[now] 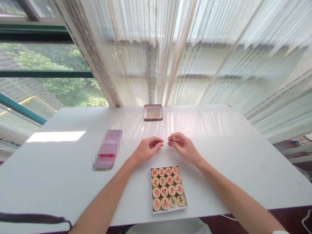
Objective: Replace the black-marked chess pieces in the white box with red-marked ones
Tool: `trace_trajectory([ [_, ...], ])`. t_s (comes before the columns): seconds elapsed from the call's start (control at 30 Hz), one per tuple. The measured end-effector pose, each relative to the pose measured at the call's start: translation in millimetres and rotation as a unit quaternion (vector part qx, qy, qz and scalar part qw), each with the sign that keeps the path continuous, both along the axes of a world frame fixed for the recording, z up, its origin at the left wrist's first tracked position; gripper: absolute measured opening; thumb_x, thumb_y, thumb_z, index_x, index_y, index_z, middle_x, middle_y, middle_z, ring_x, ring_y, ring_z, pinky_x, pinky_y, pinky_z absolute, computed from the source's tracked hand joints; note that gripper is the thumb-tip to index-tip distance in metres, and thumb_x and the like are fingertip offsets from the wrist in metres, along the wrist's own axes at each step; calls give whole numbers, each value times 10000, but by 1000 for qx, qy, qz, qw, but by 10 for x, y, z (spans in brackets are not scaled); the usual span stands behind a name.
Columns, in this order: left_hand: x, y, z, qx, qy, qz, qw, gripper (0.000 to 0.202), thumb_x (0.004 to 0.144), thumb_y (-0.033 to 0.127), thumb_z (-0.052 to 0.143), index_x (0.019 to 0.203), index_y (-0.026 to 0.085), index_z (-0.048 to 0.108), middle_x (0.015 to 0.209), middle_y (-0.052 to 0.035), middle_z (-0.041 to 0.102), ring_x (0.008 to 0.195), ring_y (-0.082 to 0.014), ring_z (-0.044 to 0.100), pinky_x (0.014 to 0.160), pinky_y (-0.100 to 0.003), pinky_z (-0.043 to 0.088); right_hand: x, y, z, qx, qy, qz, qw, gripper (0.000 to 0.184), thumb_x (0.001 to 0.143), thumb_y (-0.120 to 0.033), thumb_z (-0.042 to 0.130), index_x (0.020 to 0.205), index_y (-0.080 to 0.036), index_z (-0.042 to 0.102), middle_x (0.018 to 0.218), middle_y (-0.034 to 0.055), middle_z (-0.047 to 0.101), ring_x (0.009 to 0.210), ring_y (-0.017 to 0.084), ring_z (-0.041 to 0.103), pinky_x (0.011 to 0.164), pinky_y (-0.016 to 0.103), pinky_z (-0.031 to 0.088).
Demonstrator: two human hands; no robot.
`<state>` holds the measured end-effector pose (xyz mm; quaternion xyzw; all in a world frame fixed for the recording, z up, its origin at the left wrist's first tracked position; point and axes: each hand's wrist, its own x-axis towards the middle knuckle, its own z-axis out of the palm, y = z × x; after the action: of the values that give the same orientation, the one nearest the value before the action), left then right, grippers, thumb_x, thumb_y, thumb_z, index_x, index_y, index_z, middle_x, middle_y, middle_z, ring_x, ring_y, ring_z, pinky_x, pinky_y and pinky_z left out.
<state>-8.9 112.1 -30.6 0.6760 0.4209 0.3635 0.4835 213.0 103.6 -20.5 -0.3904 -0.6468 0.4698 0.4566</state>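
My left hand (149, 149) hovers over the middle of the white table (219, 156), fingers curved, a small gap between thumb and fingertips, nothing seen in it. Facing it, my right hand (183, 146) has its fingers bent together; whatever they may pinch is too small to make out. The fingertips of the two hands are close but apart. Nearer to me lies a shallow white box (170, 210) with rows of round wooden Chinese chess pieces (164, 191). Most carry red characters; two at the near right carry black ones.
A flat, brown-rimmed tray-like object (153, 119) lies at the table's far edge. To the left is a purple, pixelated item (107, 150). Striped sheer curtains (156, 65) hang behind the table, beside a window (48, 61) at the left.
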Motion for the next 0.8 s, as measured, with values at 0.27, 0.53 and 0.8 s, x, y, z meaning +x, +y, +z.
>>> trace_trajectory([
  [0.27,17,-5,-17,16,-15,3,1000,252,966,380,588,1091,189,694,928,-55,761,842,-189,726,819,-336,592,-49,42,-86,-26,13,-8,1000,246,953,-446,634,1065,-239,563,1016,28,668,909,186,750,898,387,603],
  [0.53,29,-3,-28,46,-10,4,999,272,922,435,661,1022,185,701,906,-51,756,842,-198,714,797,-324,575,-163,-86,8,-26,-22,-3,999,207,941,-412,650,1006,-215,659,882,26,732,803,193,741,790,361,602],
  [0.8,21,-5,-17,45,0,6,999,251,942,420,627,1003,192,712,896,-50,759,828,-193,713,797,-324,572,-114,-34,-23,-1,-22,-6,1000,231,970,-419,577,1052,-222,667,980,56,720,847,192,728,855,410,598],
])
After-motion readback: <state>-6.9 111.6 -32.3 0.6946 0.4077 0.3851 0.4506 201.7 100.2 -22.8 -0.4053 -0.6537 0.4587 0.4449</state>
